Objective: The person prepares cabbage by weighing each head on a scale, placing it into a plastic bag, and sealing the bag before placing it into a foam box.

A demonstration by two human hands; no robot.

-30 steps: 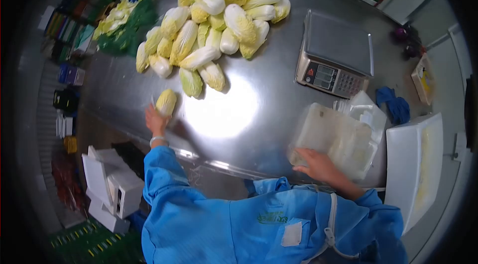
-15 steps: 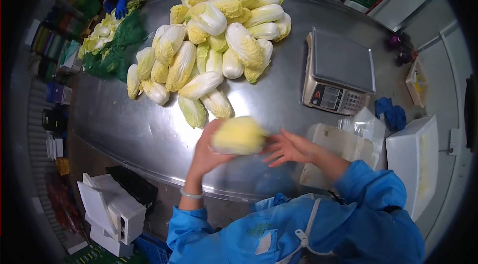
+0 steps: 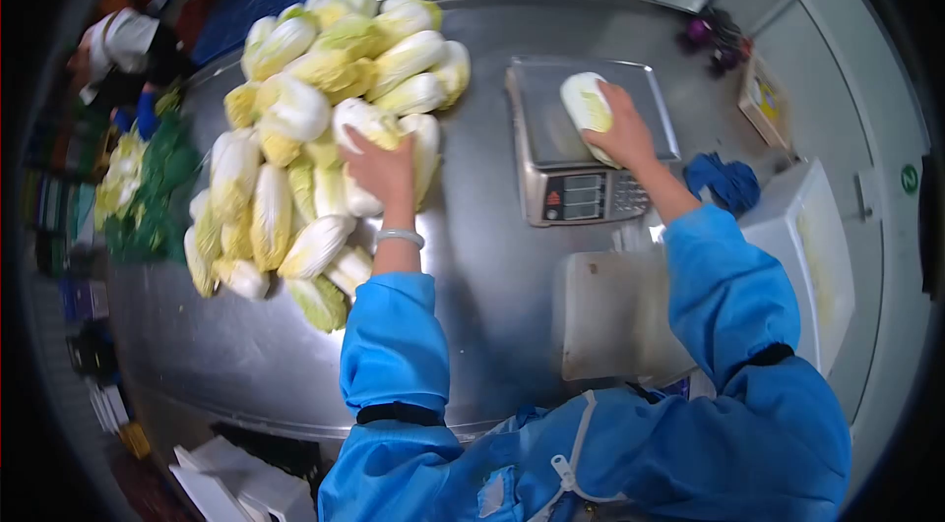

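My right hand is closed round a napa cabbage that lies on the metal plate of a scale. To the left, my left hand rests on another cabbage in the heap, its fingers bent over the lower part and partly hidden. The heap of yellow and white cabbages spreads over the left and back of the steel table.
A cutting board lies in front of the scale. Right of it are a blue cloth and a white foam box. Green netting is at the far left, near a co-worker in blue gloves.
The cabbage that was between my hands is now on the scale under my right hand. My left hand has reached forward to the heap. The view has shifted right.
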